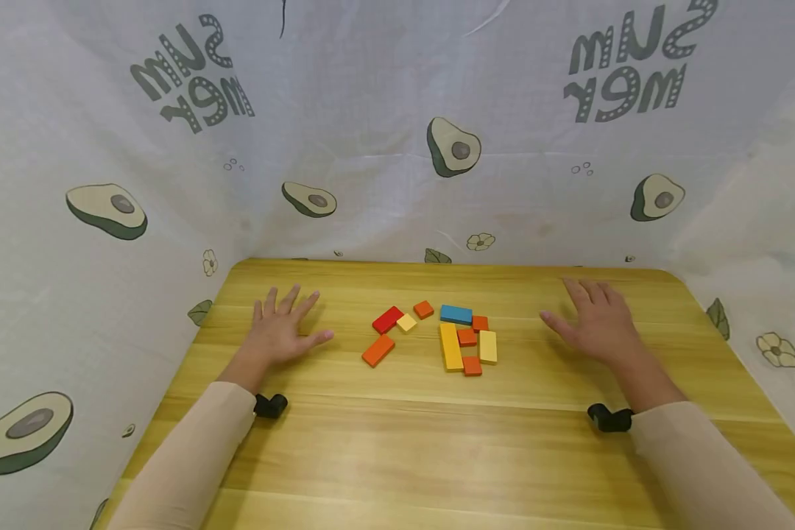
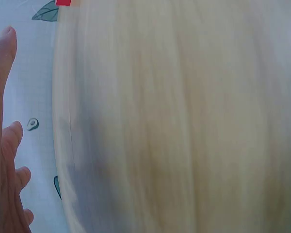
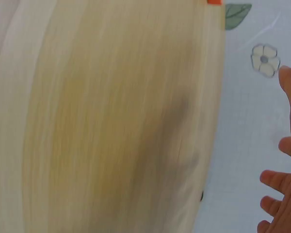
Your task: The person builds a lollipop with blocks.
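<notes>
Several flat blocks lie on the wooden table between the hands. The left group has a red block (image 1: 388,319), a small yellow block (image 1: 406,323) and orange blocks, one long (image 1: 378,350) and one small (image 1: 423,309). In the right group are a blue block (image 1: 456,314), a long yellow block (image 1: 450,347), a pale yellow block (image 1: 487,347) and small orange blocks (image 1: 467,337). My left hand (image 1: 279,335), fingers spread, is left of them, holding nothing. To their right, my right hand (image 1: 598,324) has its fingers extended and holds nothing.
The wooden table (image 1: 397,456) reaches back to a hanging cloth (image 1: 371,147) printed with avocados and lettering. More cloth hangs at both sides. A black device (image 1: 271,405) is on the left wrist and another (image 1: 609,418) on the right wrist.
</notes>
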Demonstrator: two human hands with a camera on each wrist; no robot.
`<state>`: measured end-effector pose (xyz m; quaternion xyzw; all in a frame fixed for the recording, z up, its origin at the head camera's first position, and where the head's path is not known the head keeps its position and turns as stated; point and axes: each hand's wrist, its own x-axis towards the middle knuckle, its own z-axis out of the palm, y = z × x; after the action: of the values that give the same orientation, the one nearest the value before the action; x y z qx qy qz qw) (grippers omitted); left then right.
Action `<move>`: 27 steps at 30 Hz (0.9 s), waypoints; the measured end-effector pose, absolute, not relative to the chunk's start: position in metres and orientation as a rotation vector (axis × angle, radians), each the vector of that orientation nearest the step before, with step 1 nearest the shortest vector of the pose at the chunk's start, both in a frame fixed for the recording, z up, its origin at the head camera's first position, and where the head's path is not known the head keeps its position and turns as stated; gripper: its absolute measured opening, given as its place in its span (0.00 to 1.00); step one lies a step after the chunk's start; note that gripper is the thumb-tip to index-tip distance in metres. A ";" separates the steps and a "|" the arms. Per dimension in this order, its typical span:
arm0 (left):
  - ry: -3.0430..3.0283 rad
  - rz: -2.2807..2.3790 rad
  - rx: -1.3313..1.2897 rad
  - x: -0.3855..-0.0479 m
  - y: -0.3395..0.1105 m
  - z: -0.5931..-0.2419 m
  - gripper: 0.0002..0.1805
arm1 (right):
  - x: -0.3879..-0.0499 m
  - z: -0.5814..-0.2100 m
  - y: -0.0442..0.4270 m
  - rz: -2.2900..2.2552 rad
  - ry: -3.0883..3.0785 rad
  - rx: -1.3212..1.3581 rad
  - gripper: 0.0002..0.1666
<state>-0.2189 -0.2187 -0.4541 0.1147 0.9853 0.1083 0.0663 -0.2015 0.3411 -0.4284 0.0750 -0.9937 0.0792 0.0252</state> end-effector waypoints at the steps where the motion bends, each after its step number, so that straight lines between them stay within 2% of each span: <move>1: 2.971 0.338 0.354 -0.218 -0.216 -0.454 0.52 | -0.200 -0.429 0.335 0.257 -3.063 0.245 0.55; 16: 2.971 0.470 0.504 -0.211 -0.172 -0.461 0.48 | -0.188 -0.436 0.262 0.434 -3.081 0.402 0.53; 27: 2.926 0.612 0.596 -0.207 -0.133 -0.468 0.45 | -0.184 -0.452 0.226 0.613 -3.094 0.397 0.53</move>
<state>-0.2068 -0.1334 -0.4681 0.1953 0.9589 0.2007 0.0466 -0.1841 0.2261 -0.4519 0.1247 -0.9731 0.1928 -0.0188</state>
